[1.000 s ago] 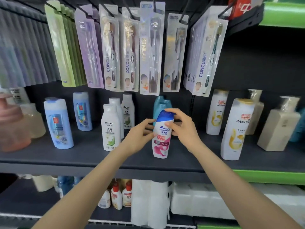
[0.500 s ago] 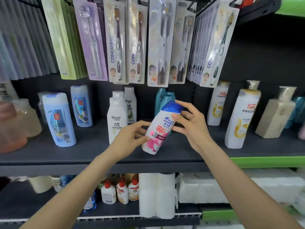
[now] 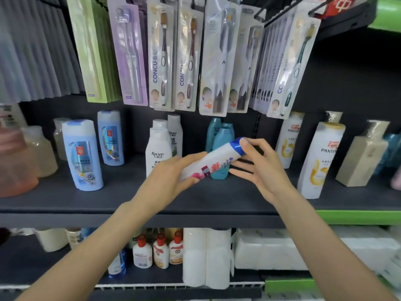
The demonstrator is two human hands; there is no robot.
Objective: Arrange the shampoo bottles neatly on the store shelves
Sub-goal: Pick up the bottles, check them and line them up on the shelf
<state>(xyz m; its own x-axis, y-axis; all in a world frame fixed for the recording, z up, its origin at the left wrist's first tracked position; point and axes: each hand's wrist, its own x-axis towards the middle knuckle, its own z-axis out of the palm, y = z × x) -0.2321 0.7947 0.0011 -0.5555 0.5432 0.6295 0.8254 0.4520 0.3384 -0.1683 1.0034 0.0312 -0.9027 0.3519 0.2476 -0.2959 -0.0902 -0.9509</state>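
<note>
The white plastic shampoo bottle with a blue cap and pink label (image 3: 213, 162) lies nearly flat in the air above the front edge of the dark grey shelf (image 3: 108, 203), cap pointing right. It looks light and rigid, its glossy skin probably slick, so the waist seems the safest hold. The left hand (image 3: 171, 181) wraps its lower half, fingers curled round it. The right hand (image 3: 263, 170) has fingers spread, one fingertip touching the cap. Behind stand teal bottles (image 3: 220, 135); beside them, a white Raclen bottle (image 3: 158, 148).
</note>
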